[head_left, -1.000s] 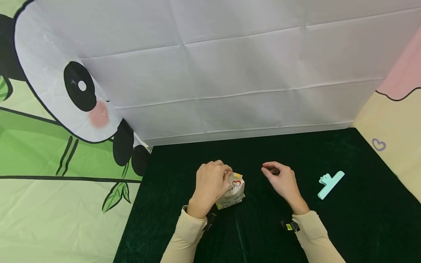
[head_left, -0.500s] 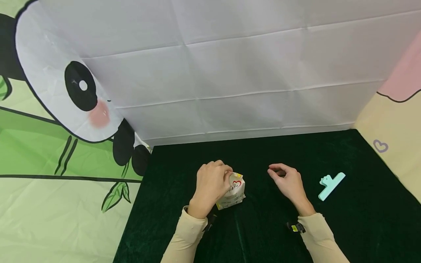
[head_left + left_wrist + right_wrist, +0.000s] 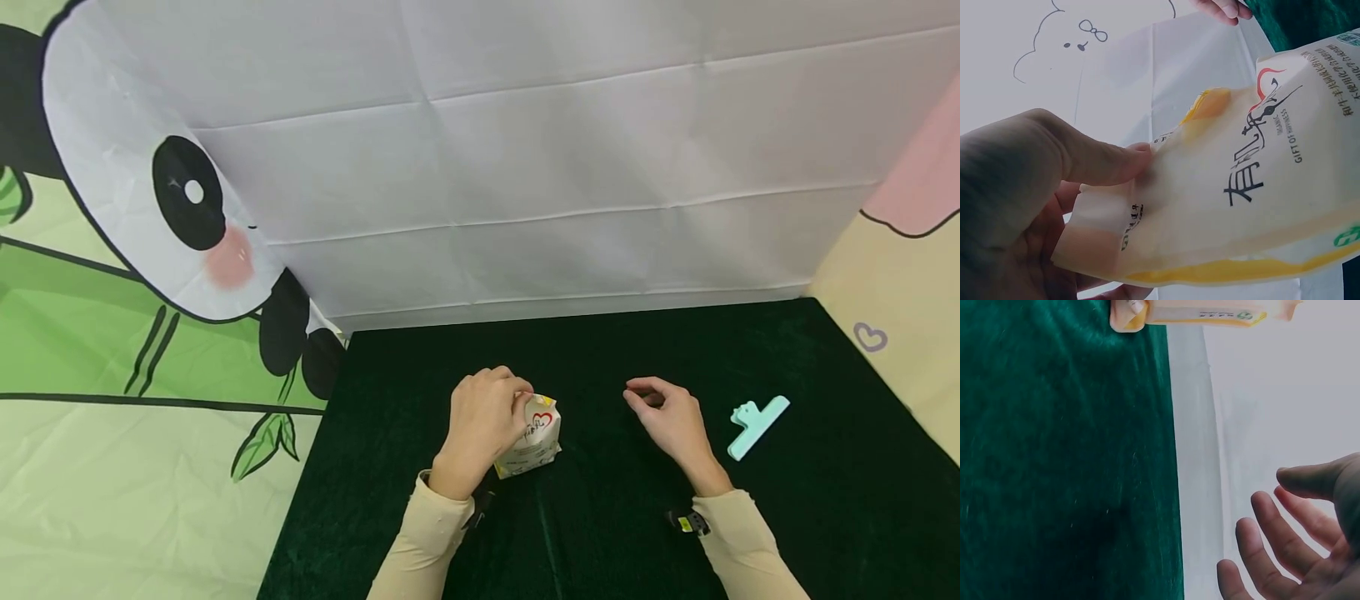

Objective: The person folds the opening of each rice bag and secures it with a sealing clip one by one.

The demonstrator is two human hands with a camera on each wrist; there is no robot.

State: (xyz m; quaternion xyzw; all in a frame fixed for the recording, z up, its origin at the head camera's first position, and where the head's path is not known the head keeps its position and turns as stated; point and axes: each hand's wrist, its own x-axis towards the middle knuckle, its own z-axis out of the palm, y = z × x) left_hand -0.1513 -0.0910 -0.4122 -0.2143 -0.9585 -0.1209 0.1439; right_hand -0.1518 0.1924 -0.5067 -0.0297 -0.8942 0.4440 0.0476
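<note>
My left hand (image 3: 483, 421) pinches the folded top of a cream paper-like bag (image 3: 534, 442) with yellow edges, a red heart and black lettering. In the left wrist view the thumb lies across the front of the bag (image 3: 1260, 181), the other fingers behind it. My right hand (image 3: 671, 425) hovers over the table between the bag and a mint-green clip (image 3: 757, 428), holding nothing. Its fingers are loosely bent and apart from the thumb in the right wrist view. The clip lies on the cloth to the right of that hand, not touching it.
Dark green cloth (image 3: 600, 542) covers the table. A white hanging sheet (image 3: 525, 192) rises behind the table's back edge. Printed cartoon curtains stand at the left (image 3: 112, 483) and right (image 3: 892, 400) sides.
My right hand has moved right, away from the bag and closer to the clip. The left hand has kept its hold on the bag's top.
</note>
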